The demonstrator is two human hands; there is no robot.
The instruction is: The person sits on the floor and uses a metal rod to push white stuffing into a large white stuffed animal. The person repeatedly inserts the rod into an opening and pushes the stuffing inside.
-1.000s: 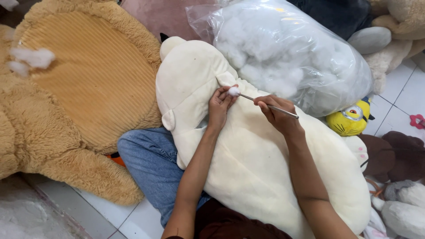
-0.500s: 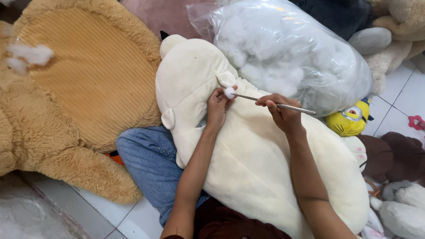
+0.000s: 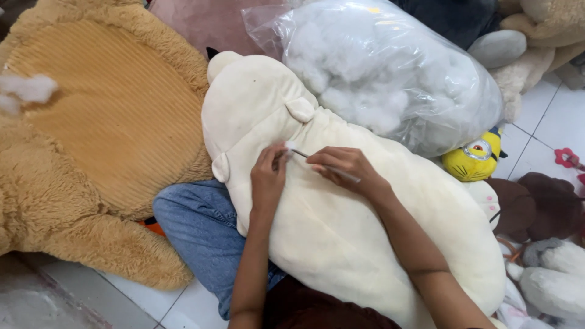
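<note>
A large cream plush toy [image 3: 341,231] lies across my lap. My left hand [image 3: 269,176] pinches its fabric near the neck, fingers closed at an opening in the seam. My right hand [image 3: 344,167] grips a thin metal rod [image 3: 326,165] whose tip points into that spot by my left fingers. A little white stuffing shows at the rod's tip.
A clear plastic bag of white stuffing [image 3: 390,67] leans behind the cream toy. A big tan plush bear [image 3: 103,140] fills the left. A small yellow plush [image 3: 472,159], brown and grey plush toys [image 3: 542,207] lie on the white tiled floor at right.
My right hand has pushed the rod left and down toward the seam. The tuft of stuffing at its tip has mostly gone under my left fingers.
</note>
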